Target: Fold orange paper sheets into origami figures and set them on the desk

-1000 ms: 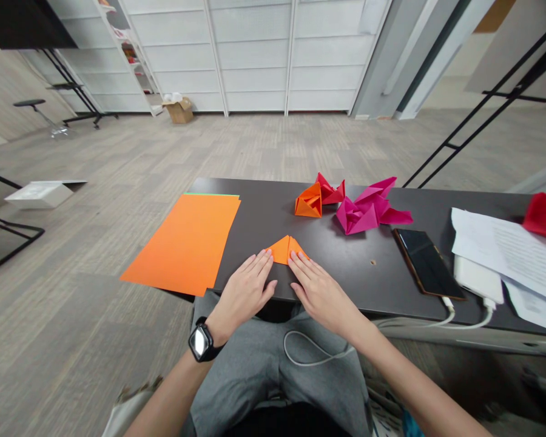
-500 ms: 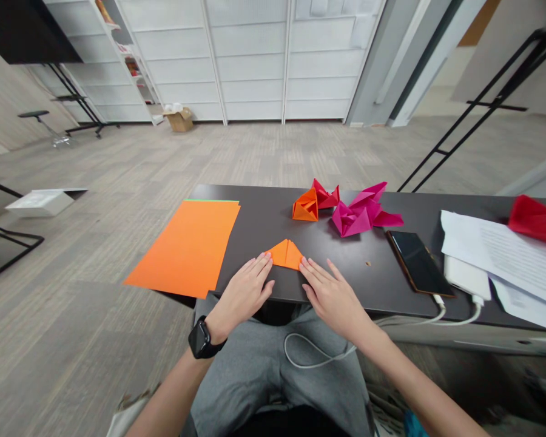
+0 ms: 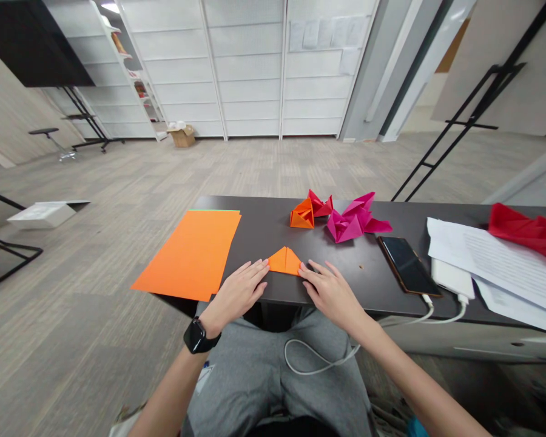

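Small orange folded paper [image 3: 285,261], peaked

The folded paper [image 3: 285,261] is plain orange, as are the sheets [image 3: 191,255], edged by a green strip [image 3: 215,210]. The desk [image 3: 255,230] is dark grey. One model [image 3: 302,215] is orange, another model [image 3: 320,207] red, a third model [image 3: 352,220] magenta. The phone [image 3: 408,264] is black with a brown rim, the pages [image 3: 475,244] white with grey print, the watch [image 3: 195,335] black.
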Tool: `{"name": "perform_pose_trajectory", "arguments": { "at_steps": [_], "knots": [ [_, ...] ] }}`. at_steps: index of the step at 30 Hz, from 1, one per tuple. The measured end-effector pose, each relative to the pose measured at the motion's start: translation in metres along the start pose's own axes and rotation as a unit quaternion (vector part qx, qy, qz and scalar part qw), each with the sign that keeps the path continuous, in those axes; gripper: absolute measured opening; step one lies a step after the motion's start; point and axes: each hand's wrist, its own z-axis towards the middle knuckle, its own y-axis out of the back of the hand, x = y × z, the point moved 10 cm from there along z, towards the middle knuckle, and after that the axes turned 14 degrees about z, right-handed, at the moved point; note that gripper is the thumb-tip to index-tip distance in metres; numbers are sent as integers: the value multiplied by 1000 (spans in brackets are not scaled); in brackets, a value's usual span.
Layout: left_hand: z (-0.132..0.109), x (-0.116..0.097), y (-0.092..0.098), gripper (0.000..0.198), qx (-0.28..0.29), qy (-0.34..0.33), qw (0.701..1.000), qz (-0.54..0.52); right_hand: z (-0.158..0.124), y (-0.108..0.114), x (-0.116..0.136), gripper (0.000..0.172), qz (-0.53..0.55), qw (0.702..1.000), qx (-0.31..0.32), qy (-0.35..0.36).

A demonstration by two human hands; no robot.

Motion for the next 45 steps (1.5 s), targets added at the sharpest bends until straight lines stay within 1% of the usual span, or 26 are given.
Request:
{"name": "perform_pose_trajectory", "arguments": {
  "at_steps": [3,5,7,9,10,12,13,14,15,16,18,19,20,22,23,25,28,30,32,34,37,39,42,45],
  "knots": [
    [0,4,3,38,-22,24,999,-33,14,8,8,20,16,1000,-17,-4],
    [0,8,5,35,-36,54,996,-58,22,7,17,20,19,1000,-6,17],
    [0,13,8,37,-45,86,991,-90,27,0,23,24,11,999,18,39],
    [-1,17,10,41,-63,125,981,-138,28,-6,22,23,11,999,28,42],
    [-2,21,12,43,-78,153,971,-167,28,-5,19,23,27,999,19,34],
    [-5,33,13,49,-111,232,939,-228,27,2,9,23,102,995,-24,0],
    [-7,38,10,51,-121,275,917,-262,27,6,2,23,157,986,-52,-27],
    [-7,42,6,53,-122,312,894,-299,26,10,-8,21,223,970,-79,-61],
    [-5,42,-1,54,-115,337,870,-341,25,11,-18,20,287,947,-102,-97],
    [1,39,-8,54,-101,348,847,-388,24,9,-26,19,342,923,-118,-128],
    [16,29,-19,53,-77,341,803,-483,25,3,-38,22,413,885,-132,-170],
    [24,23,-23,54,-67,334,784,-519,25,-1,-40,25,430,875,-134,-179],
    [31,19,-25,54,-62,332,773,-537,27,-4,-41,27,439,870,-134,-181],
    [40,15,-27,52,-59,335,767,-544,29,-10,-41,31,455,863,-131,-177],
    [42,14,-27,50,-59,339,769,-539,30,-12,-41,32,463,859,-130,-174],
    [46,12,-22,39,-67,330,788,-515,31,-15,-40,34,475,854,-132,-167],
    [49,8,-11,22,-84,295,832,-462,33,-15,-36,33,473,856,-138,-160],
    [48,5,-11,21,-72,289,844,-445,33,-12,-32,30,455,864,-149,-157],
    [46,3,-17,26,-55,296,834,-462,33,-7,-27,26,434,873,-160,-153],
    [46,2,-23,30,-49,296,811,-502,32,-2,-20,27,405,889,-160,-139],
    [47,3,-28,32,-59,296,777,-552,34,2,-9,30,373,909,-150,-108],
    [46,7,-31,33,-67,304,764,-566,35,1,-8,29,381,908,-146,-100],
    [45,11,-34,37,-71,319,744,-582,36,-3,-15,28,413,893,-141,-107],
    [43,14,-33,38,-80,326,739,-585,38,-9,-21,28,440,880,-139,-114]
  ]
}}
